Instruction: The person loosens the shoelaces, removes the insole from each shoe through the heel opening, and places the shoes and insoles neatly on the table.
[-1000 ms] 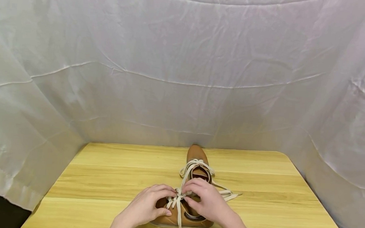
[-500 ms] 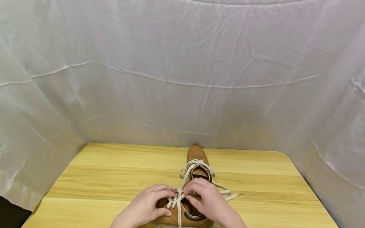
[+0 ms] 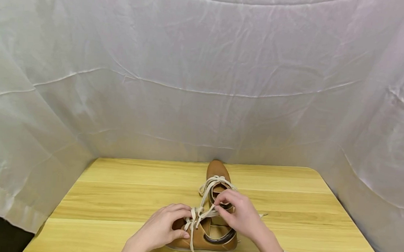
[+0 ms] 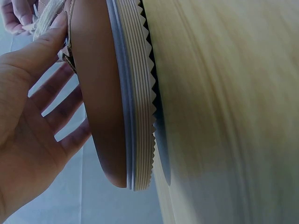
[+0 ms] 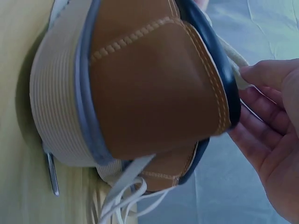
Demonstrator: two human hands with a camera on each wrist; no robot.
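Observation:
Two brown lace-up shoes stand on the wooden table. The near shoe lies just in front of me and the far shoe sits behind it. My left hand grips the near shoe's front, with its fingers over the cream laces and its thumb on the side. My right hand pinches a lace end and holds it taut above the shoe's opening. The left wrist view shows the ribbed sole beside my left hand. The right wrist view shows the heel and my right hand's fingers.
A creased white cloth hangs behind and on both sides of the table. A loose lace end trails on the wood to the right of the shoes. Bare wood lies to the left and right of the shoes.
My right hand has moved up and to the right, drawing the lace with it and uncovering the near shoe's opening. The left hand has stayed in place.

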